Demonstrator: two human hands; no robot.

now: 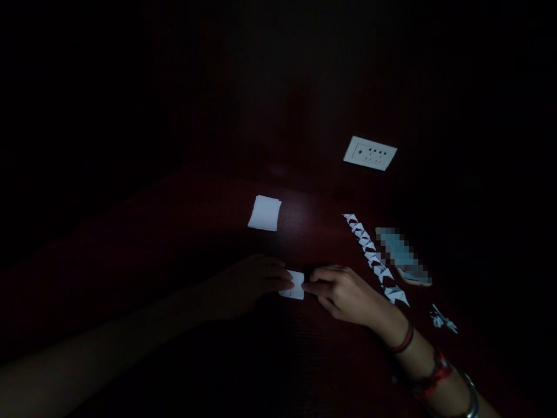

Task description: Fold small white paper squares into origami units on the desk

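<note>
A small folded piece of white paper lies on the dark red tabletop between my hands. My left hand, wearing a ring, holds the paper's left side under its fingertips. At the right edge, my right hand has its fingers curled and pinched against the paper. Whether the fingertips reach beneath the sheet is hard to see in the dim light. Close to my right hand runs a row of folded white paper pieces with pointed corners.
Farther back sits a stack of white paper squares. A phone with a blurred screen lies right of the folded row. Small white scraps are nearer the right side. A white socket plate is on the back wall.
</note>
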